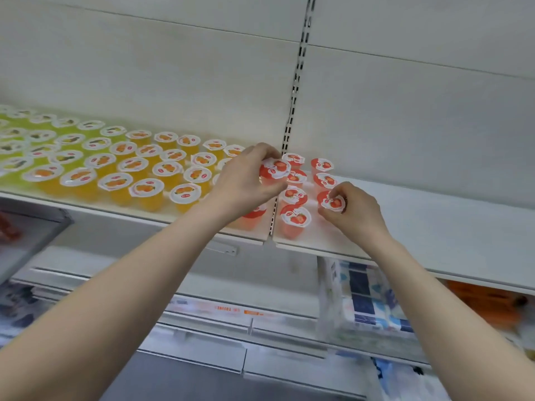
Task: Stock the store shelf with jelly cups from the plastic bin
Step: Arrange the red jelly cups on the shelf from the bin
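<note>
Now gripping one red jelly cup (275, 170) with the left hand (246, 183): fingers curled over its far rim, thumb against the near side, lid tipped toward the camera, raised a little over the shelf (434, 224) right at the seam between the two shelf boards. Pinching a second red cup (333, 202) with the right hand (357, 214), fingertips closed on the lid edge, low at the near right of the cluster; unclear whether resting on the board or held just off it.

Between and just beyond both hands, standing upright in two short columns: more red cups (295, 222), the nearest close to the front lip, the farthest by the back panel (173, 68). Half hidden under the left wrist, another red cup (254, 214) on the left board.

Further left, packed close against the left hand, rows of orange cups (144, 188), then green cups (31, 137) out to the blurred left edge. Rising from behind the red cluster, a slotted upright (298, 82) splitting the back wall.

Below, on lower shelves, all blurred: a blue-and-white patterned pack (364, 296) beside the right forearm, orange packets (486, 299) at far right, a price strip (231, 309) in the middle. At the left edge, a grey tilted frame (31, 235), too blurred to identify.
</note>
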